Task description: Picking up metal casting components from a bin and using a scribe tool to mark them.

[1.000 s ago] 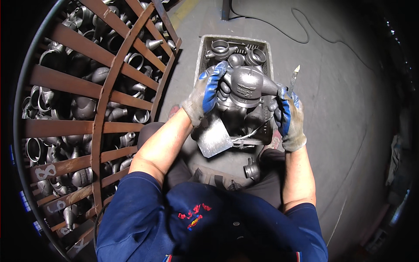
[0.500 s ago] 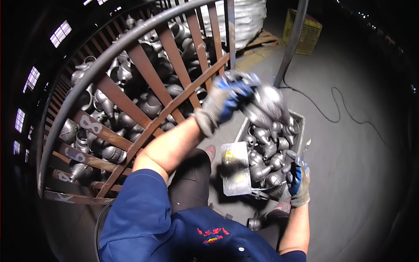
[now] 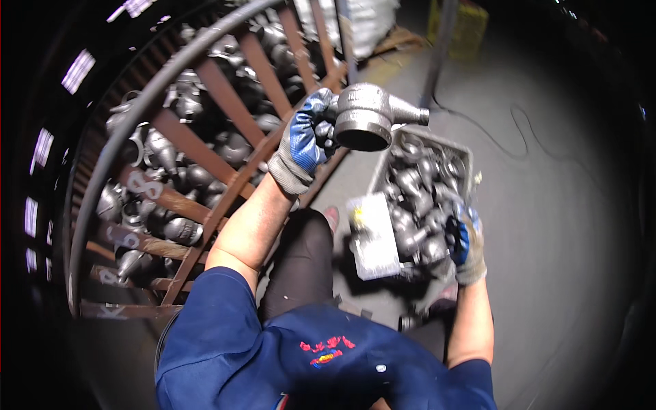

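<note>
My left hand (image 3: 307,137), in a blue-coated grey work glove, grips a grey metal casting (image 3: 365,113) by its left end. The casting has a round open mouth facing down toward me and a narrow neck pointing right. It is held up in front of the slatted bin, above the crate's far left corner. My right hand (image 3: 468,239), gloved alike, is at the right side of the crate (image 3: 470,164) with its fingers curled and smeared by motion. A thin pale-tipped thing (image 3: 477,179) shows just beyond it; how it sits in the hand is unclear. Several similar castings (image 3: 417,184) fill the crate.
On the left stands a large brown slatted metal bin (image 3: 181,205) heaped with castings. A bright metal box (image 3: 374,239) is at the crate's near left side. Behind are a post (image 3: 437,55), a yellow crate (image 3: 465,31), a white sack (image 3: 372,20) and a cable (image 3: 478,140) on the floor.
My left hand has moved left with the casting, now turned so its open mouth shows. My right hand has shifted slightly farther away along the crate's right side. The view has tilted a little.
</note>
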Demonstrator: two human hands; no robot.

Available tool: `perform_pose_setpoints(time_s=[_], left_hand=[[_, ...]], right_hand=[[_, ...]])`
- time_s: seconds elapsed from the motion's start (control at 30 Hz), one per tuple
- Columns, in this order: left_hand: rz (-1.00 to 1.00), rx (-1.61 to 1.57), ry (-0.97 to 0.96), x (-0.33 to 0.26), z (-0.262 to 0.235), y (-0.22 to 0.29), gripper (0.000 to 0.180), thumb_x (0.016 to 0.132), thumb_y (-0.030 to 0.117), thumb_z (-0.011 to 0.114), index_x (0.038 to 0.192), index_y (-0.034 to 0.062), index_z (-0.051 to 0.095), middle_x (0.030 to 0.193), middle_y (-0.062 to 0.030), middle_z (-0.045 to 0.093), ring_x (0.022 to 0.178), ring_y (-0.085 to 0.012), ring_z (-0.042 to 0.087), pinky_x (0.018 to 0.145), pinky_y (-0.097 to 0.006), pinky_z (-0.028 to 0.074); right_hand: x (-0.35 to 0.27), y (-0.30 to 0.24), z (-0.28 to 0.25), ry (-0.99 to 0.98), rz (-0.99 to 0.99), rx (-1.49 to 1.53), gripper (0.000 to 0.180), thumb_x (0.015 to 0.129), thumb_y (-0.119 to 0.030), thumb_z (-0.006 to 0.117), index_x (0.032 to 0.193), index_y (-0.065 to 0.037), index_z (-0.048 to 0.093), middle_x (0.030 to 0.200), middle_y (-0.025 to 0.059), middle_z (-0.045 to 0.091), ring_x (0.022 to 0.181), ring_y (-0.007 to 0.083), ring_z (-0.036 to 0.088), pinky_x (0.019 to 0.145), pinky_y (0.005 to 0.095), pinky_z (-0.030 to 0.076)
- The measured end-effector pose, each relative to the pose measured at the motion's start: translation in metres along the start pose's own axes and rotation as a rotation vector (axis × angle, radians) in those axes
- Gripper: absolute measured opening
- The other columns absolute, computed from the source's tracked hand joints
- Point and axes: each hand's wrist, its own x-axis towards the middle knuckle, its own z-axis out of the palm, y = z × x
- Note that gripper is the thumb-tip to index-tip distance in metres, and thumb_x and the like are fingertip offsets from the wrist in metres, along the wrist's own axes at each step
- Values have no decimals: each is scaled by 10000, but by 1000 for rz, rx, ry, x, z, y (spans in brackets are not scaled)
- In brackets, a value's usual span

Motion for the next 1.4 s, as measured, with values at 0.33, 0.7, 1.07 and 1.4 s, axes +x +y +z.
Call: perform_pose_setpoints(time_s=[0.33,0.7,1.07,1.4], left_hand=[[-557,-426,315,-7,-27,-164,117,925,165,511,847,98,567,631,42,542,411,-17,416,403,-164,407],[-531,156,170,-12,36,-157,456,956,362,455,1309,75,488,1250,-99,573,1115,-226,572,932,-370,490],[-497,876,14,-28,7,-172,447,997,330,420,1305,11,474,1256,-131,545,1087,-199,565,933,-308,465],[-52,1274,-73,-11,-13,-248,303,910,219,546,1152,38,579,1038,-146,637,954,-257,613,845,-363,472]], right_hand=[[21,-25,2,139,512,599,408,858,-49,634,1251,-7,531,972,22,627,781,55,564,668,188,451],[20,-24,-11,125,468,427,378,808,-64,704,1163,12,597,999,20,643,864,80,576,806,238,491],[-4,-11,6,146,209,-238,511,709,-215,788,1168,-75,612,1026,143,672,912,264,665,795,336,525],[-4,-12,3,184,135,-433,486,697,-241,742,1152,-154,596,906,120,677,824,319,652,721,403,526]])
